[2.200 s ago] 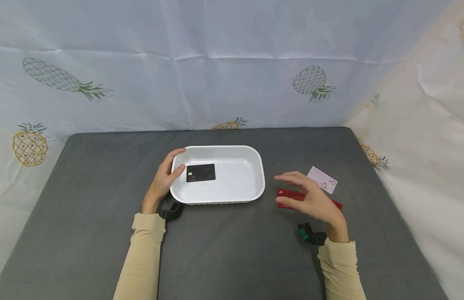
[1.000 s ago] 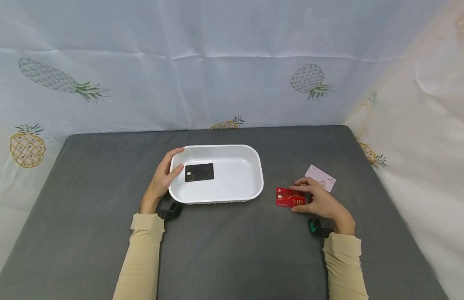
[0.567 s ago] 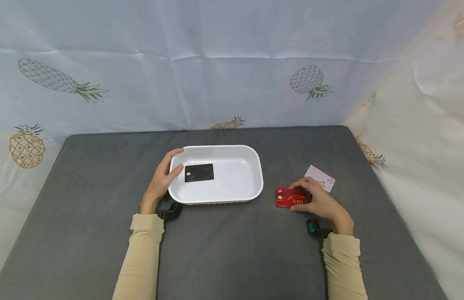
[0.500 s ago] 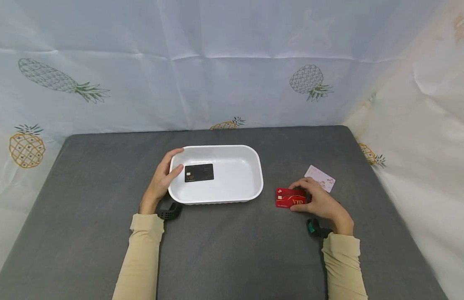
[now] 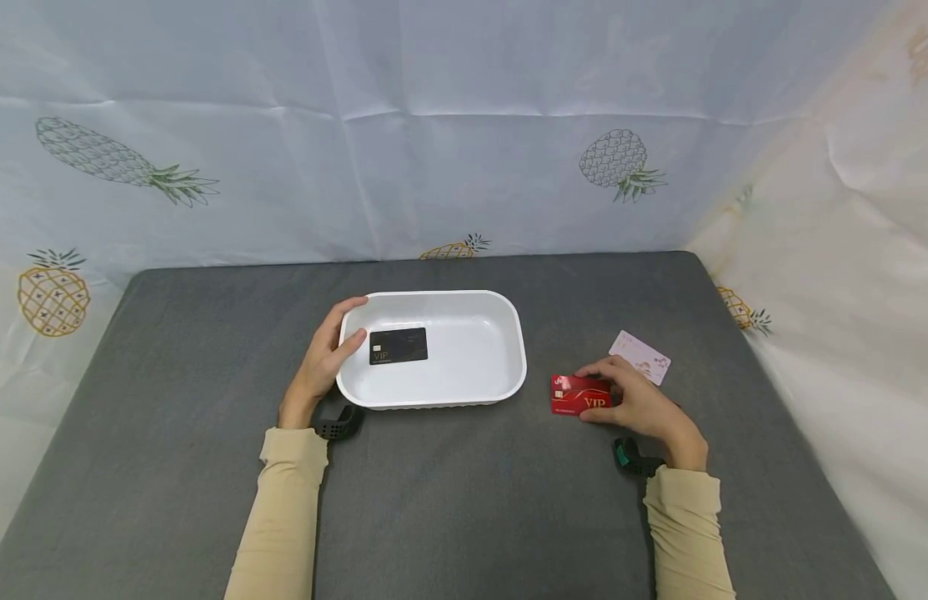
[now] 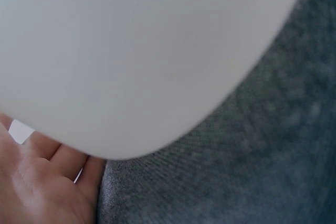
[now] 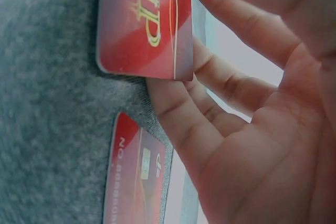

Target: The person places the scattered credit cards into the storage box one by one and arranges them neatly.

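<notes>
Your right hand [image 5: 639,400] pinches a red VIP card [image 5: 569,397] between thumb and fingers, to the right of the white tray [image 5: 474,358]. A second red card [image 7: 131,182] lies on the grey bench [image 5: 464,500] near that hand, as does a pink card [image 5: 640,353]. Your left hand [image 5: 318,362] grips the tray's left end, thumb just beside the black VIP card [image 5: 399,346] inside

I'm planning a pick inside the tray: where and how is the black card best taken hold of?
Probably at the right end of the black card, from above and right, pinching its long edges: it lies flat in the white tray, bare floor to its right, and the left hand is by its left end.
</notes>
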### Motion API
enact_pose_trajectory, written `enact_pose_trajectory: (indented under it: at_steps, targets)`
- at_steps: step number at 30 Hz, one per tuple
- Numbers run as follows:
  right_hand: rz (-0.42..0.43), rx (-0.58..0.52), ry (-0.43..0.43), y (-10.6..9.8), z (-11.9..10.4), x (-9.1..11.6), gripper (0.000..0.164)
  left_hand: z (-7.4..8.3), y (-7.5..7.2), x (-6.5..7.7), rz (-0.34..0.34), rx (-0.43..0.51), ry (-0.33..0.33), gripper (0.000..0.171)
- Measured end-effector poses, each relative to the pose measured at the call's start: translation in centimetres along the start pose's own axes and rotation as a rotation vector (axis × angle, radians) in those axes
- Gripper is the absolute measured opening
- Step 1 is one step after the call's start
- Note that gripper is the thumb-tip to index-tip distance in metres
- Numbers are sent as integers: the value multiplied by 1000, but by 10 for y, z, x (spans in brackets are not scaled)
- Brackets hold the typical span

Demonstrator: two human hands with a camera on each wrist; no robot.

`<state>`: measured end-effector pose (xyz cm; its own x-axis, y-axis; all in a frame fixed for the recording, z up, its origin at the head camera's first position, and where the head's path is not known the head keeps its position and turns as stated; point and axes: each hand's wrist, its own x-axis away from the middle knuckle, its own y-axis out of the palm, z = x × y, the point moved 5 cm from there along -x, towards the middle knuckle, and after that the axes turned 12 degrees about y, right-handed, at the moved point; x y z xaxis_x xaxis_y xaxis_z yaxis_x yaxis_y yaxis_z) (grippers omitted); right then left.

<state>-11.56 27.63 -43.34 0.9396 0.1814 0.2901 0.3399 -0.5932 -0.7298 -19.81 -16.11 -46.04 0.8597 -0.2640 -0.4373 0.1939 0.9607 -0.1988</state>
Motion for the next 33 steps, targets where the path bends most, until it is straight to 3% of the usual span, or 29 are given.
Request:
enact_pose_trajectory:
  at_steps: [10,19,33]
  targets:
    - [-5,52,16,0,0,2,72,0,1,0,-4,1,4,52]
    - [20,100,-2,0,-4,2,63,0,0,0,1,-3,-4,52]
    - [20,107,-28,-2,-7,1,65,0,0,0,5,3,-7,53]
